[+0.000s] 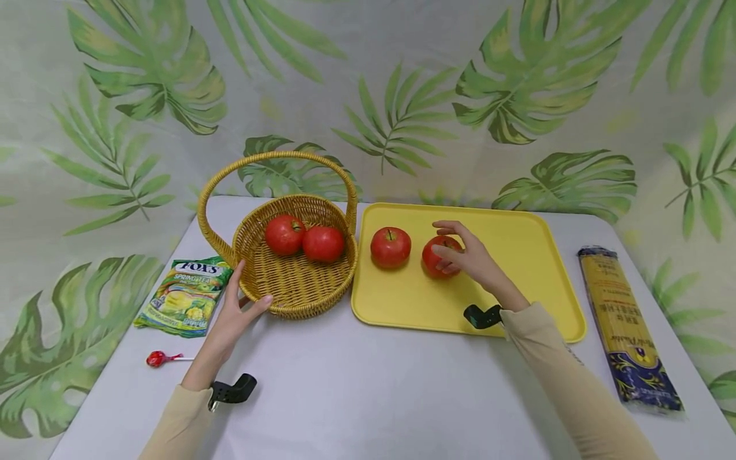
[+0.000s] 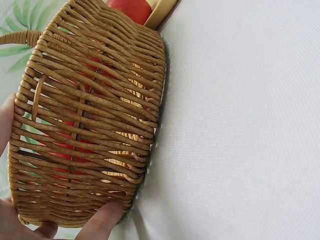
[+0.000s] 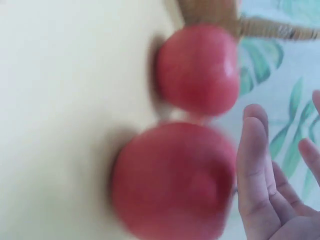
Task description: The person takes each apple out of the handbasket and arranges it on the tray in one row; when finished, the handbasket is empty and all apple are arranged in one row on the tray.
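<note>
A yellow wicker basket [image 1: 299, 310] with a tall handle holds two red apples [image 1: 284, 234]. My left hand [image 1: 237, 316] rests against its near left side, thumb and fingers spread along the outer wall. In the left wrist view the thumb [image 2: 102, 220] presses on the weave. Two more red apples sit on a yellow tray [image 1: 506, 275], a left apple [image 1: 390, 248] and a right apple [image 1: 432, 263]. Above the right apple hovers my right hand [image 1: 468, 259], fingers spread and slightly bent, holding nothing. In the right wrist view its fingers are beside the nearer apple [image 3: 170, 185].
Left of the basket lies a green candy bag [image 1: 186, 297], with a red lollipop [image 1: 156, 359] nearer the front. A long pack of pasta [image 1: 627, 326] lies right of the tray. Behind the white table [image 1: 356, 383] hangs a leaf-patterned cloth [image 1: 397, 121].
</note>
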`<state>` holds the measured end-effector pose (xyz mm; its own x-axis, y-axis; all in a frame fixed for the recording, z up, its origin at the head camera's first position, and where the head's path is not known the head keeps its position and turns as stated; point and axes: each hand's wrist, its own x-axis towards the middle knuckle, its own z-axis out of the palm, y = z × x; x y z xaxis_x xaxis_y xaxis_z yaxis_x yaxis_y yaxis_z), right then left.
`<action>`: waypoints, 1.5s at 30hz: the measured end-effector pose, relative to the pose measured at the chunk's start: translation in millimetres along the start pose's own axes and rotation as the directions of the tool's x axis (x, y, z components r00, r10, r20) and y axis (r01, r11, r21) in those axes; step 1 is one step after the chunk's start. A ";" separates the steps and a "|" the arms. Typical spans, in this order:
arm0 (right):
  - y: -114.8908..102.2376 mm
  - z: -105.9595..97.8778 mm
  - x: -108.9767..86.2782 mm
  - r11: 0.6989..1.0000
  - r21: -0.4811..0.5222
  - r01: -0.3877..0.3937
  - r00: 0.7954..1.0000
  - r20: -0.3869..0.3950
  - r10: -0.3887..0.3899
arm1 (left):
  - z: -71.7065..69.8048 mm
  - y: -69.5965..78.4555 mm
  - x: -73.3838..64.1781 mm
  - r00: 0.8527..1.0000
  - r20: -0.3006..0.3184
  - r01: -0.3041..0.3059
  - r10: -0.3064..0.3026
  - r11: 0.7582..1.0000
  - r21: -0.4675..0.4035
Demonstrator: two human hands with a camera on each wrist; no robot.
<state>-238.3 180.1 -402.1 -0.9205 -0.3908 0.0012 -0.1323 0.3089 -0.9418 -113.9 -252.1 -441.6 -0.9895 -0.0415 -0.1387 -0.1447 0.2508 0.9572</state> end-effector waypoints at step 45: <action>-78.5 171.9 106.0 0.971 -0.060 -0.231 0.922 0.307 0.238 | -0.5 -3.7 2.2 1.000 -0.030 0.006 -0.005 1.000 0.005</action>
<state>-262.3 -34.6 -385.8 -0.7671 -0.5525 -0.3261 0.0621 0.4420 -0.8949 -115.6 -253.6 -445.3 -0.9881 -0.0718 -0.1362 -0.1502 0.2550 0.9552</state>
